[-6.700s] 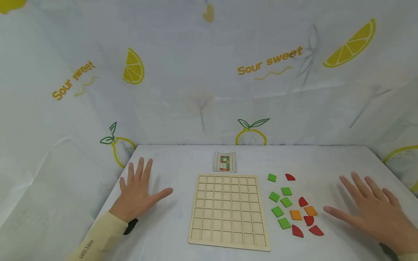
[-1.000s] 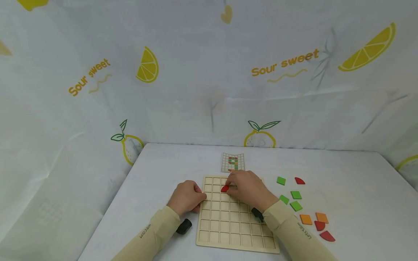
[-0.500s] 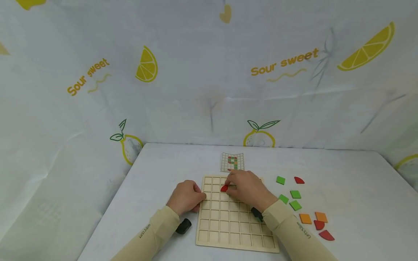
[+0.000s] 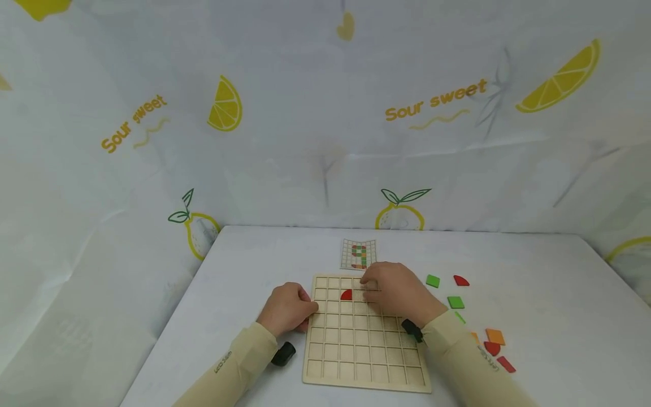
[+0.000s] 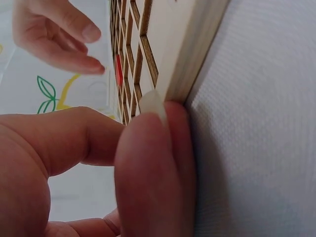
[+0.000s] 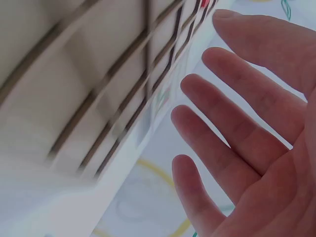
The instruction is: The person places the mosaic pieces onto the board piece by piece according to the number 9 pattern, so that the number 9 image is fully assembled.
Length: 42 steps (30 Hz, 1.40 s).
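Observation:
A pale wooden grid board [image 4: 362, 355] lies on the white table. My left hand [image 4: 287, 309] pinches its left edge between thumb and fingers; the left wrist view shows the thumb [image 5: 145, 153] at the board's rim. One red quarter-circle tile [image 4: 347, 294] sits in a cell of the second row from the top. My right hand [image 4: 402, 291] hovers over the board's upper right, just right of that tile. In the right wrist view its fingers [image 6: 227, 106] are spread apart and relaxed, holding nothing.
Behind the board lies a small pattern card [image 4: 347, 255] with a coloured figure like a 9. Right of the board are loose green squares [image 4: 455, 302], orange squares [image 4: 495, 337] and red quarter-circles [image 4: 461, 280]. The right sleeve [image 4: 465, 356] partly covers some. A lemon-print cloth [image 4: 285, 186] rises behind.
First both hands were spread on either side of the board. Later the left gripped its edge and the right held a red tile at a cell. Now the right has released it and moved right.

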Tool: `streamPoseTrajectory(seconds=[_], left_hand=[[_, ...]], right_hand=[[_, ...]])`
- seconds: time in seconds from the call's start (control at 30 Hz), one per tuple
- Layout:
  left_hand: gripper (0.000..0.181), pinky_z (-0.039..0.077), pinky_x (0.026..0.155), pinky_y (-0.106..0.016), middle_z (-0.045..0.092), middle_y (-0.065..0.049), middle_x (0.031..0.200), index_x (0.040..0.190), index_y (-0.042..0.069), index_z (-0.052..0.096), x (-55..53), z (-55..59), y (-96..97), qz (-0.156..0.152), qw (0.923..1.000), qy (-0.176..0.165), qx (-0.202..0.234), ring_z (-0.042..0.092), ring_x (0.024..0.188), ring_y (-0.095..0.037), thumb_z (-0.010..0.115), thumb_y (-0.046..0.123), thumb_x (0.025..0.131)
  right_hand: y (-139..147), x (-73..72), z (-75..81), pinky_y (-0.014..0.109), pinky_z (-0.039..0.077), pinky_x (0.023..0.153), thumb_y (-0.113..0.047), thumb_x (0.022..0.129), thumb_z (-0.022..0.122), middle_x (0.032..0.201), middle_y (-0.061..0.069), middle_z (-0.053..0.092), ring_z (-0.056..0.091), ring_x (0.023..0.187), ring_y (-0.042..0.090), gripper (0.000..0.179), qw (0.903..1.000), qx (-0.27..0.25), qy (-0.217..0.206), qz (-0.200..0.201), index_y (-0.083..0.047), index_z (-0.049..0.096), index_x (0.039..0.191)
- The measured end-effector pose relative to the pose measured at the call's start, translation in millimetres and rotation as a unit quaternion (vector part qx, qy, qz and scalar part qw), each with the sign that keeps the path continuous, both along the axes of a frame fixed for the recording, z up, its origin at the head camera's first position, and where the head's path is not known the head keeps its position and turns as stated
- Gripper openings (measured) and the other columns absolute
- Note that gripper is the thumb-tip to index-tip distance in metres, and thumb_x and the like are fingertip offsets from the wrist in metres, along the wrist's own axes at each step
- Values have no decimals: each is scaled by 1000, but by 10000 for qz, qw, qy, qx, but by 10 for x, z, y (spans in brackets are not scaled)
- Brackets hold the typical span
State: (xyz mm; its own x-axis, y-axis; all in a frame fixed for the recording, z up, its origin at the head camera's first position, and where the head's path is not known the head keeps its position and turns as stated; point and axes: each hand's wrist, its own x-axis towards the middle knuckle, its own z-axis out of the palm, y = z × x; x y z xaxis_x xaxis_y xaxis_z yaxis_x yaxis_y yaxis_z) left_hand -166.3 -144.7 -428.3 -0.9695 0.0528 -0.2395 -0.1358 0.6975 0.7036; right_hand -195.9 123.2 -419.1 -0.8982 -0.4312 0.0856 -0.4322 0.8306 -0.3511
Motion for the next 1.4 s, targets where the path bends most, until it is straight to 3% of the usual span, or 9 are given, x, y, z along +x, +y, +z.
streamPoseTrajectory(seconds=[0.37,0.6,0.77,1.4], left_hand=[[14,51,59,-28,71,-4,67,87,9,66,6,-6,10,42,9999,-123,-5,69,56,-14,75,18,92],[15,51,58,-28,71,-4,69,88,9,66,11,-5,1,21,9999,-125,50,69,57,-14,75,19,93],[15,50,58,-28,70,-4,67,89,8,66,24,-3,-11,43,9999,-125,38,68,56,-14,75,19,92],[16,50,58,-28,70,-4,64,90,9,66,-12,-24,-10,-59,9998,-142,114,68,55,-14,76,20,93]], right_hand=[[1049,202,112,61,54,105,-29,100,78,132,5,76,67,130,37,21,9937,-530,-625,-761,-19,79,119],[1555,348,39,69,52,104,-24,96,80,133,15,74,63,127,44,24,9869,-241,-879,-1328,-17,79,119],[1675,362,-16,68,53,103,-20,93,82,130,14,75,63,123,42,28,9827,-75,-1124,-1471,-14,78,121],[1663,313,-65,67,55,102,-16,90,85,129,19,73,63,122,48,23,9849,302,-792,-1508,-14,81,113]])
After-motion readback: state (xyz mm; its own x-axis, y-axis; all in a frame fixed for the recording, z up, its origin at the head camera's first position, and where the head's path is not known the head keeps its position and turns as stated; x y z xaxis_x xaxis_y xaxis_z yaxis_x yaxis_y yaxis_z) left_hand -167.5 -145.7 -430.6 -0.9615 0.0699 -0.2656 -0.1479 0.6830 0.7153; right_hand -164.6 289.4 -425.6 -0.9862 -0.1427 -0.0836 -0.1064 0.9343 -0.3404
